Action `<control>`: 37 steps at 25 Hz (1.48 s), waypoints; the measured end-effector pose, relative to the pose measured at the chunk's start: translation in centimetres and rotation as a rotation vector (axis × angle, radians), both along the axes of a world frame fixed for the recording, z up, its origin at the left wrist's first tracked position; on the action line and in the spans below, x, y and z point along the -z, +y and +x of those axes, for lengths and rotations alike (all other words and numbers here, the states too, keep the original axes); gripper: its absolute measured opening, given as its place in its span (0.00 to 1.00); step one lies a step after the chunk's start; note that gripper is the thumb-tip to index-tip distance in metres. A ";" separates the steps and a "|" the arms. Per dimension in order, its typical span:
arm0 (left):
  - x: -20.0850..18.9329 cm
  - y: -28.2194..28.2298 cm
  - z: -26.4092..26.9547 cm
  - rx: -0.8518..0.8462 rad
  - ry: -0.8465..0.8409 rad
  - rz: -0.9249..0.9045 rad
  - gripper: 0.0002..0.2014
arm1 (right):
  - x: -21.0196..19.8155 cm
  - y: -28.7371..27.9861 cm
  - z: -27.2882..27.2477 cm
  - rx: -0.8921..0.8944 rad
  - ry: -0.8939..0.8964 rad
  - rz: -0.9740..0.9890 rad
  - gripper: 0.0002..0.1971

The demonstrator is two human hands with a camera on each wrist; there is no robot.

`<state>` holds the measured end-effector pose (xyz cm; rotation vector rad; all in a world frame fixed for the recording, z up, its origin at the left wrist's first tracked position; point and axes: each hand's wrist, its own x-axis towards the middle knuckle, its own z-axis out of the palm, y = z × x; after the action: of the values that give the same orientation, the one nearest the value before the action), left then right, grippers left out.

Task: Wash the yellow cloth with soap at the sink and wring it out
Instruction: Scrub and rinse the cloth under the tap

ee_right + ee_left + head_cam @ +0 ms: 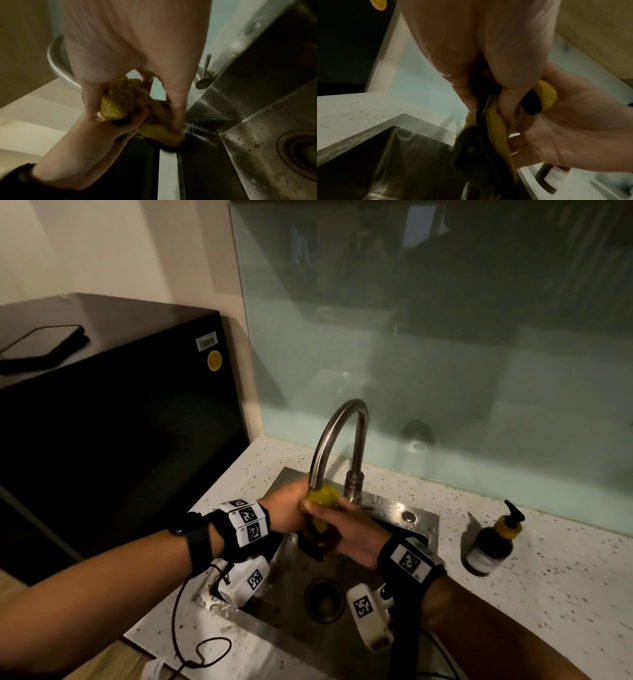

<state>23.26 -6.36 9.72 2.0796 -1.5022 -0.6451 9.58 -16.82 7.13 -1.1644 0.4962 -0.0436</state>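
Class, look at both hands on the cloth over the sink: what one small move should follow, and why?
Probably twist the hands opposite ways. The left hand and right hand both grip the bunched yellow cloth under the faucet, over the sink.

Most of the crumpled yellow cloth (323, 497) is hidden between the left hand (287, 510) and right hand (346, 534) under the curved steel tap (337, 436). The dark pump soap bottle (553, 177) is cut by the right hand, its label too blurred to read. Both wrist views smear with motion.
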 end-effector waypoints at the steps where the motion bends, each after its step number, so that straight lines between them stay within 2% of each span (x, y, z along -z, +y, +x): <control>1: -0.1 0.0 -0.1 0.019 0.030 0.003 0.16 | 0.1 -0.2 -0.1 -0.016 -0.016 0.056 0.33; 4: -1.0 0.7 -0.1 0.070 0.167 0.014 0.35 | 0.5 -0.7 -0.1 0.046 -0.006 -0.012 0.23; 5: -1.4 1.1 -0.1 0.078 0.139 0.041 0.43 | 0.7 -0.9 -0.1 0.078 0.014 -0.044 0.22; 8: -1.6 2.0 -0.1 0.107 -0.152 0.207 0.62 | 1.0 -1.2 -0.4 0.083 0.031 -0.028 0.20; 10: -0.6 2.2 -0.4 0.161 -0.288 0.179 0.68 | 0.8 -0.8 -0.5 0.024 -0.005 -0.020 0.17; 12: 0.5 2.0 -0.8 0.159 -0.381 0.120 0.62 | 0.2 -0.1 -0.6 -0.020 -0.025 -0.060 0.17; 13: 0.7 1.8 -0.7 0.139 -0.427 0.110 0.54 | 0.1 0.2 -0.5 -0.013 -0.018 -0.105 0.20; 15: -0.2 1.7 -0.6 0.069 -0.484 0.133 0.33 | 0.2 0.0 -0.5 0.048 0.022 -0.270 0.33; 16: -0.6 1.5 -0.5 0.026 -0.497 0.167 0.26 | 0.1 -0.2 -0.6 0.061 0.027 -0.364 0.39; 17: -0.8 1.3 -0.4 -0.008 -0.483 0.179 0.23 | 0.0 -0.3 -0.6 0.043 0.018 -0.440 0.44; 19: -1.2 1.1 -0.7 -0.044 -0.402 0.173 0.22 | -0.2 -0.2 -0.7 -0.010 -0.021 -0.546 0.43; 22: -1.3 1.3 -1.4 -0.069 -0.199 0.145 0.24 | -0.6 0.0 -0.8 0.088 -0.105 -0.649 0.27; 25: -0.8 1.4 -1.1 -0.068 0.059 0.182 0.40 | -0.8 -0.7 -0.8 0.198 -0.130 -0.564 0.18; 26: -0.8 1.4 -1.1 -0.100 0.201 0.190 0.43 | -0.8 -1.0 -0.7 0.192 -0.121 -0.513 0.17; 27: -1.0 1.4 -1.2 -0.146 0.395 0.150 0.41 | -0.9 -1.1 -0.6 0.178 -0.113 -0.460 0.17; 29: -1.8 1.5 -1.9 -0.230 0.725 0.087 0.29 | -1.0 -0.8 -0.7 0.134 -0.110 -0.392 0.19; 31: -2.1 1.2 -2.1 -0.238 0.739 0.065 0.20 | -1.0 -0.6 -0.9 0.093 -0.106 -0.497 0.21; 33: -1.5 1.0 -1.8 -0.254 0.630 0.110 0.19 | -0.7 -0.3 -1.1 0.037 -0.087 -0.663 0.27; 34: -1.2 0.9 -1.5 -0.278 0.589 0.127 0.18 | -0.5 -0.1 -1.1 0.013 -0.083 -0.680 0.32; 35: -0.9 0.9 -1.2 -0.308 0.558 0.132 0.17 | -0.1 0.1 -1.0 -0.020 -0.067 -0.642 0.39; 37: -0.5 1.1 -0.9 -0.329 0.556 0.109 0.16 | -0.2 0.5 -1.0 -0.045 -0.021 -0.369 0.49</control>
<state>22.39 -5.31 10.27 1.9386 -0.8134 -1.0767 8.56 -16.34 7.33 -1.5345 0.4544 -0.1124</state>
